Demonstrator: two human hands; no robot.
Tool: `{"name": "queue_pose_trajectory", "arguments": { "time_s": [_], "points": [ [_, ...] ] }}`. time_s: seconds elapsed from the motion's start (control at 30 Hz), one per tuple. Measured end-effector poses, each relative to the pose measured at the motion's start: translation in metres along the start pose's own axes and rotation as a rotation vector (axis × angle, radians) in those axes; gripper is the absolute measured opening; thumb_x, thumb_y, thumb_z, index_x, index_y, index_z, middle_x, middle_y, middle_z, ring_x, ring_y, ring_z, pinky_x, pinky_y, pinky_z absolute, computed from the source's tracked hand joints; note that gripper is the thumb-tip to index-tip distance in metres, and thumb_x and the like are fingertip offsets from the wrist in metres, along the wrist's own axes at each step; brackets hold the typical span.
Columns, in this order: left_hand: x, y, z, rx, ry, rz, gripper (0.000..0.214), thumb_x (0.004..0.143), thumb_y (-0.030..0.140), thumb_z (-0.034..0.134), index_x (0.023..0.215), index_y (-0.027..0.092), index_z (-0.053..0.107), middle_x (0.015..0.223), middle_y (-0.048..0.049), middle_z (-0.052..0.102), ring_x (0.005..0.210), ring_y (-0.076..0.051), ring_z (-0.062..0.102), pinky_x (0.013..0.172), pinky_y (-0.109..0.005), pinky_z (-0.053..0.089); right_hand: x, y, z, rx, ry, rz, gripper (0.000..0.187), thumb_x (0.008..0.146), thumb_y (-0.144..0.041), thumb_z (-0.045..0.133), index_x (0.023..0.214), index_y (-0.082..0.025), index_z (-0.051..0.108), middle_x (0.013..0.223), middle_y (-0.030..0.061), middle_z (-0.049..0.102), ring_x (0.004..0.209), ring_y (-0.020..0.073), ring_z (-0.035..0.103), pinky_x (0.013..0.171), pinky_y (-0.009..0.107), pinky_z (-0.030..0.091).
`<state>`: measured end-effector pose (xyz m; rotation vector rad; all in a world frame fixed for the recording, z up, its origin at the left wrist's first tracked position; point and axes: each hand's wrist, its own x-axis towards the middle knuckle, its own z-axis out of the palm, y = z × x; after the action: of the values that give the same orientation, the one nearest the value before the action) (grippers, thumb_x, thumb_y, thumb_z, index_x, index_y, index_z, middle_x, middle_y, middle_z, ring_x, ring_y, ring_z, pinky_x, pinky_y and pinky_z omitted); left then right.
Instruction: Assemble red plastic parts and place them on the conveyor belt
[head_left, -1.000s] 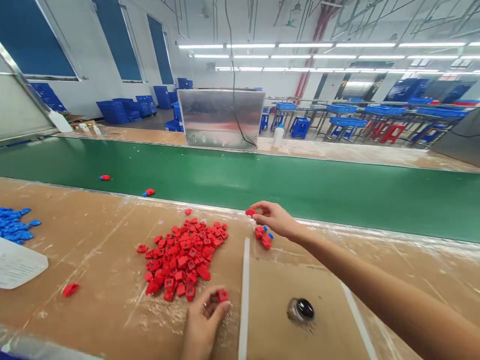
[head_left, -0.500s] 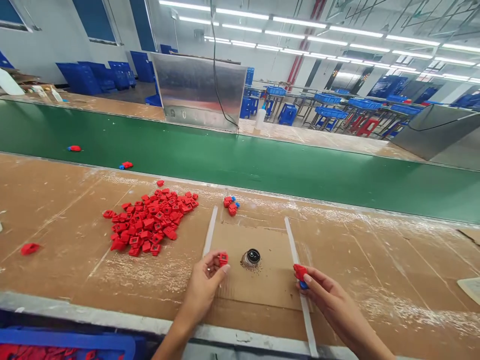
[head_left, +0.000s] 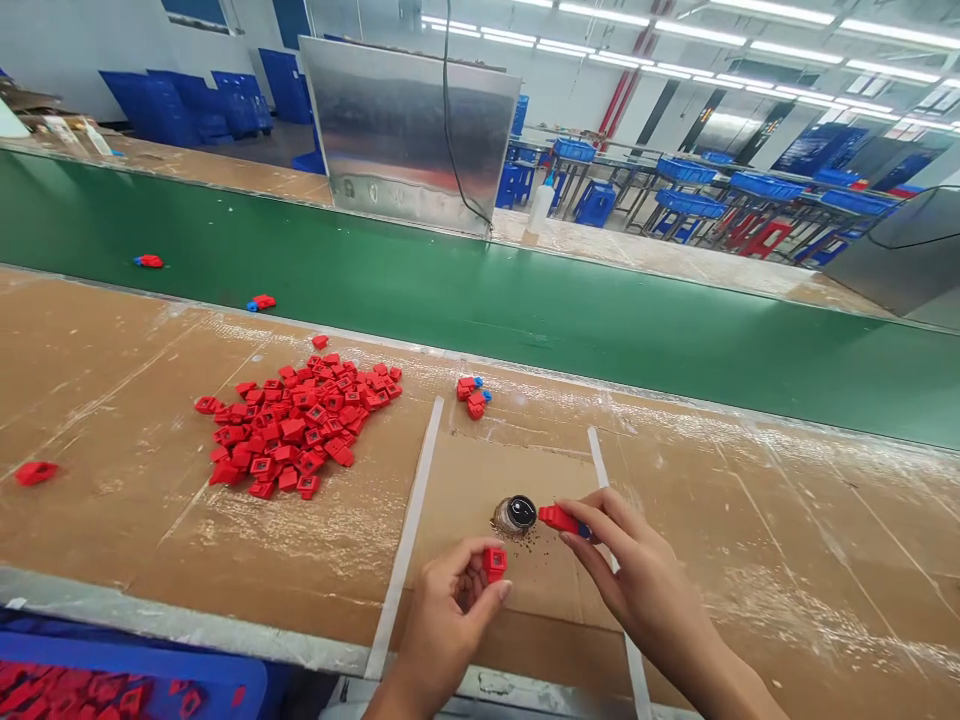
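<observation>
Factory floor stretches past a green conveyor belt [head_left: 465,320] and a steel panel [head_left: 409,130] to stacked blue crates [head_left: 180,105], while a plastic-wrapped cardboard bench top [head_left: 127,530] carries a loose pile of red plastic parts [head_left: 300,425], a small red-and-blue cluster [head_left: 474,395] and a black-topped jar [head_left: 516,515] ringed by dark specks. Along the near edge, a blue bin [head_left: 187,672] holds more red parts. The left hand [head_left: 450,620] is curled, pinching a red square part [head_left: 494,564] at its fingertips, and the right hand [head_left: 637,570] grips a red-and-blue piece [head_left: 561,520] between thumb and fingers, just beside the jar.
</observation>
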<state>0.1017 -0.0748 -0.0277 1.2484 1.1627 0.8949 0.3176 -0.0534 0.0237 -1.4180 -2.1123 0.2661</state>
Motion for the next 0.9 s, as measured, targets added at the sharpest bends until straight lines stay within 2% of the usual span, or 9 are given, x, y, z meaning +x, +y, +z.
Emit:
{"name": "queue_pose_trajectory", "arguments": {
  "time_s": [0.23, 0.47, 0.9],
  "points": [
    [0.000, 0.001, 0.001, 0.046, -0.006, 0.056, 0.024, 0.085, 0.027, 0.064, 0.107, 0.018, 0.068, 0.081, -0.0031, 0.064, 0.067, -0.014, 0.054, 0.062, -0.020, 0.045, 0.007, -0.008, 0.010, -0.116, -0.026, -0.089, 0.025, 0.101, -0.023, 0.043, 0.114, -0.018, 0.063, 0.089, 0.0084, 0.059, 0.074, 0.0182, 0.060, 0.064, 0.029, 0.052],
    [-0.001, 0.006, 0.002, 0.054, -0.003, 0.066, 0.024, 0.084, 0.025, 0.065, 0.107, 0.019, 0.069, 0.081, -0.0025, 0.066, 0.067, -0.014, 0.056, 0.062, -0.021, 0.046, 0.008, -0.011, 0.011, -0.167, -0.050, -0.096, 0.025, 0.102, -0.024, 0.041, 0.111, -0.016, 0.062, 0.088, 0.0089, 0.058, 0.074, 0.0190, 0.058, 0.064, 0.030, 0.051],
    [-0.001, 0.008, 0.002, 0.021, -0.020, 0.056, 0.025, 0.086, 0.025, 0.063, 0.109, 0.018, 0.068, 0.082, -0.0022, 0.065, 0.068, -0.014, 0.055, 0.063, -0.021, 0.046, 0.009, -0.009, 0.012, -0.147, -0.090, -0.074, 0.026, 0.102, -0.025, 0.041, 0.110, -0.018, 0.064, 0.088, 0.0085, 0.059, 0.075, 0.0190, 0.059, 0.066, 0.030, 0.051]
  ]
}}
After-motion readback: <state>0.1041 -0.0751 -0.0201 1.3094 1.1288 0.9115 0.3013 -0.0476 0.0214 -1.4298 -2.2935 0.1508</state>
